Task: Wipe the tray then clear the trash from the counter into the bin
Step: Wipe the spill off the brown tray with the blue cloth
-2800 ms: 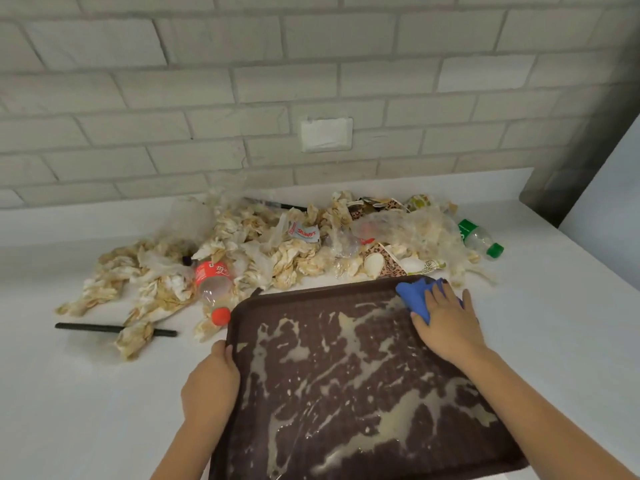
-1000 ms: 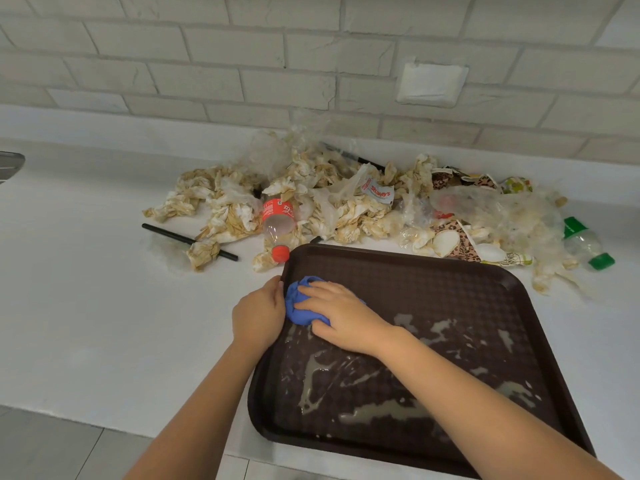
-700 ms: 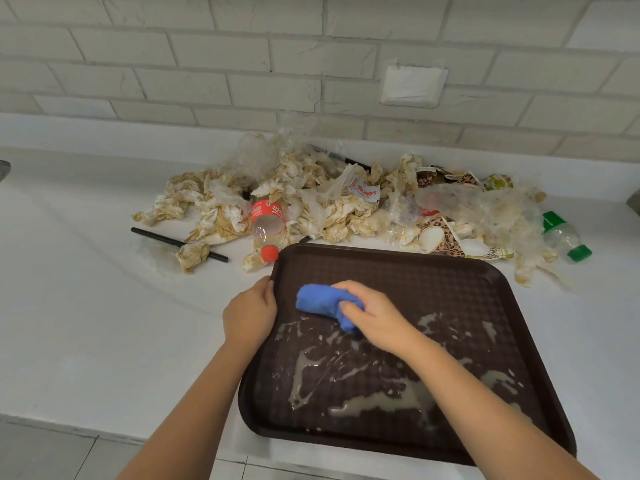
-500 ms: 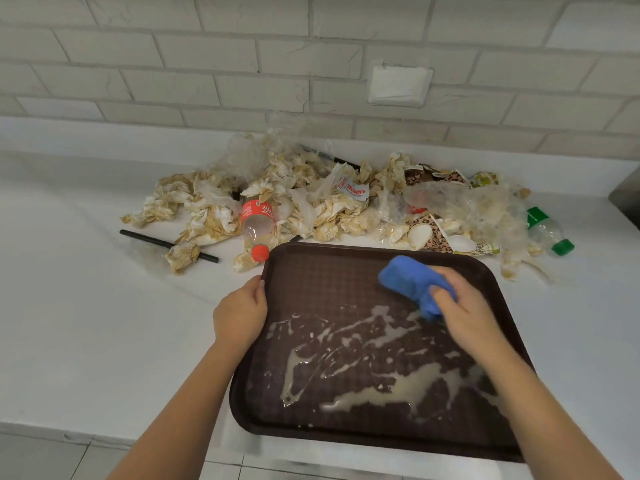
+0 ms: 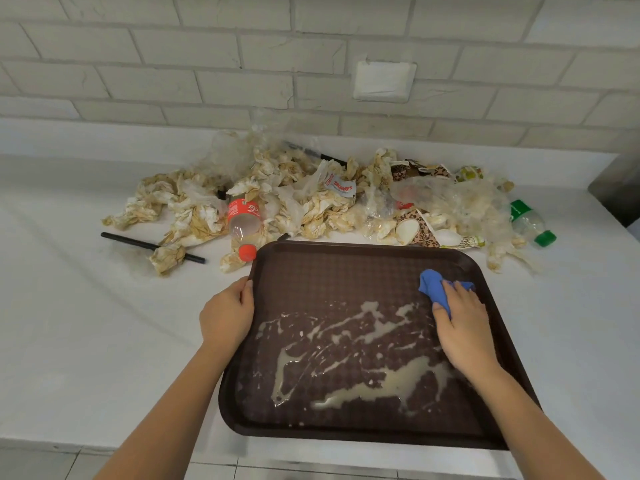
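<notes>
The right hand (image 5: 462,325) grips a bunched blue cloth (image 5: 432,288), fingers bent over it and thumb against its near-left side, and presses it onto the far right part of the brown tray (image 5: 346,271). The back of the hand faces up, and the forearm runs in from the near right across the tray's right side. The left hand (image 5: 227,313) is closed on the tray's left rim, thumb on top near the far left corner and fingers curled under the edge; its forearm comes up from the near left.

The tray lies flat on the white counter (image 5: 69,341), its near edge close to the counter's front. A milky spill (image 5: 381,382) streaks the tray's middle and near half; the far strip looks dry.

Just beyond the tray's far edge lies the trash: stained crumpled napkins (image 5: 194,209), a red-labelled bottle (image 5: 244,223) with its cap almost at the tray's far left corner, clear plastic wrap (image 5: 457,199), a leopard-print cup (image 5: 420,223) and a green-capped bottle (image 5: 530,225) at the right. A black straw (image 5: 138,242) lies at the left. A brick wall (image 5: 207,81) rises behind.
</notes>
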### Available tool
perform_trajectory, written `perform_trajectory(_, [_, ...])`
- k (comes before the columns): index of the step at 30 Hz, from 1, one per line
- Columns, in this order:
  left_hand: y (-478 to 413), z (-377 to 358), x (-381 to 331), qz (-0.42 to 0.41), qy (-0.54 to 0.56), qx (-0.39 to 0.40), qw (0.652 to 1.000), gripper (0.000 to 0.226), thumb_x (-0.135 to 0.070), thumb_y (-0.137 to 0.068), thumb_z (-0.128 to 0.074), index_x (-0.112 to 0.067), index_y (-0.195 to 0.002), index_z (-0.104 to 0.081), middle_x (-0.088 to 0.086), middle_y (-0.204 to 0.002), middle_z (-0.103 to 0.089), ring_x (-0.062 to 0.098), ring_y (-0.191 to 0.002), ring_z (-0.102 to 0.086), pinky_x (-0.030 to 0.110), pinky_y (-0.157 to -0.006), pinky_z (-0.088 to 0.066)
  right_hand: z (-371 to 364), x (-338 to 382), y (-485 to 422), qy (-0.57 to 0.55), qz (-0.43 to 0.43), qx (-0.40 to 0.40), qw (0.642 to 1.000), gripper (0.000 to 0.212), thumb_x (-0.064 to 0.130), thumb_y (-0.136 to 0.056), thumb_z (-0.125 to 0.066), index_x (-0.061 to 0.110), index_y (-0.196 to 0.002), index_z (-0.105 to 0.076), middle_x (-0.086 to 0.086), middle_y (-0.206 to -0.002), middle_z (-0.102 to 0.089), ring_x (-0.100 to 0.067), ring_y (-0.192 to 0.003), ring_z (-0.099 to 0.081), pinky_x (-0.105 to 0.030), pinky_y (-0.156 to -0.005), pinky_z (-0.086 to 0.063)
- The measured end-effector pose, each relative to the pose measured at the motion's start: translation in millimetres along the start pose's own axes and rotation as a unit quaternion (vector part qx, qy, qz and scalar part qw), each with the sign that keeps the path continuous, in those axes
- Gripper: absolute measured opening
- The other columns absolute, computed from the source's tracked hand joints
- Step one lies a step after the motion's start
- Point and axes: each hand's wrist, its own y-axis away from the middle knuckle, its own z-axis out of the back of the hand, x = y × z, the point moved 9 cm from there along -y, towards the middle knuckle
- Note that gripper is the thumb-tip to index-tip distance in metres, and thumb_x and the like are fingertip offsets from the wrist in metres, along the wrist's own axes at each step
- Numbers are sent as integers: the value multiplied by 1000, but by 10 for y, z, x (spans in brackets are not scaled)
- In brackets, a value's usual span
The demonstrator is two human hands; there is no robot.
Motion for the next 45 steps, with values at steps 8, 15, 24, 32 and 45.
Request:
perform_trajectory(8, [-12,2,-11,-6,9,11,1000,37,-31,-101,-33,-23,-126,-60,9,-97,-70,29,-92,-63,30,-67,-43,-362,906,177,34,59,43,997,53,34,-100,-28,17,-150,-19,-6,-157,-16,-28,-144,-10,-43,-118,-9])
perform_trajectory(15, [-41,-29,15,-12,28,43,999,36,-32,-101,-33,-22,-118,-63,7,-96,-70,26,-92,-62,28,-68,-41,-633,1631,338,19,145,88,985,55,36,-101,-27,23,-151,-11,-2,-159,-8,-25,-146,0,-41,-118,1])
perform_trajectory(24, [-115,-102,96,16,108,134,985,34,-28,-100,-40,-14,-116,-66,10,-108,-68,27,-102,-61,27,-77,-41,-963,2389,393,12,300,153,941,51,40,-99,-32,34,-148,-22,-1,-157,-15,-27,-144,-6,-39,-117,1])
perform_trajectory(32, [-168,-114,151,41,174,124,976,36,-18,-96,-49,-8,-62,-51,2,-54,-48,14,-55,-44,27,-59,-34,-920,2503,657,-41,399,164,901,42,31,-94,-44,31,-136,-49,0,-148,-38,-24,-140,-23,-41,-118,-9])
perform_trajectory(45, [-96,-37,106,12,116,63,991,28,-27,-98,-46,-11,-106,-69,16,-74,-66,28,-74,-62,30,-65,-42,-594,2152,543,-283,269,254,885,25,18,-98,-41,31,-111,-59,3,-104,-66,-10,-98,-60,-31,-93,-47])
